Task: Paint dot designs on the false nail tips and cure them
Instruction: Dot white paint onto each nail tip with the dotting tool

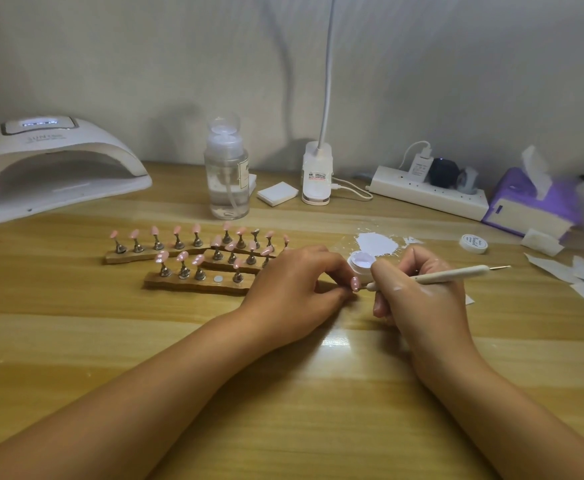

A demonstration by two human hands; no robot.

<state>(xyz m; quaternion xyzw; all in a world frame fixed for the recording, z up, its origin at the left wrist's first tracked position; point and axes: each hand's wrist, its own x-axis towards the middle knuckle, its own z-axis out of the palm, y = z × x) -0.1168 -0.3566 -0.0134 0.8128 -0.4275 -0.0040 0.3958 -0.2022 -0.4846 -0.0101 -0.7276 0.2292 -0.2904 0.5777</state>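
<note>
A glossy, varnished wooden table fills the frame, with a bright reflection at its centre. At centre left, rough-edged wooden strips carry shiny metal stems topped with glossy pink nail tips. Upper left sits a smooth white plastic curing lamp, and upper centre a clear plastic pump bottle. At right are a matt cream dotting tool with a thin metal tip, and matt white paper pieces.

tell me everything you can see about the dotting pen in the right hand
The dotting pen is a slim stick with a cream, matte-looking handle and a thin metal tip at each end. It lies nearly level. The right hand grips it near the working end, whose tip is right at the pink nail tip held by the left hand. The other end points right, free.
</note>
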